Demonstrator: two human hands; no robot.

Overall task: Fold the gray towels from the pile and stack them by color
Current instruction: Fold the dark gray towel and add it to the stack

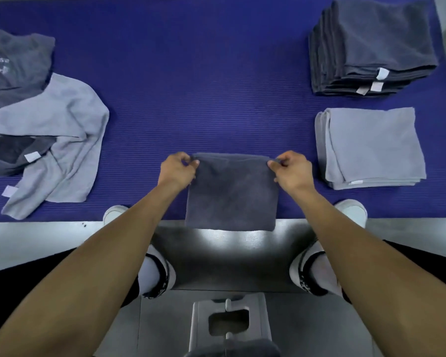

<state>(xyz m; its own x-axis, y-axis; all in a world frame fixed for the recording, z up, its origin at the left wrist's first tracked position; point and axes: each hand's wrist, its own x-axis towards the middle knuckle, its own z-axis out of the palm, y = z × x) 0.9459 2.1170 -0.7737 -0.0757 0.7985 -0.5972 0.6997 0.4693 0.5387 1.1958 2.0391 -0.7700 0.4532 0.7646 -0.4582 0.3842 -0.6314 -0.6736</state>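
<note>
Dark gray towel is folded into a square, held up at the middle of the near edge of the worktop. Its bottom part hangs past that edge. L hand pinches the top left corner w/ curled fingers. R hand pinches the top right corner the same way. Both hands hold the top edge pulled flat between them.

Messy pile of towels sits at the left edge, light gray and dark gray ones mixed up, w/ small white tags showing. Dark gray stack sits at the far right corner, tall and neat. Light gray stack is just in front of it on the right side, shorter. The two stacks are near but not touching. Worktop has a blue ribbed cover.
</note>
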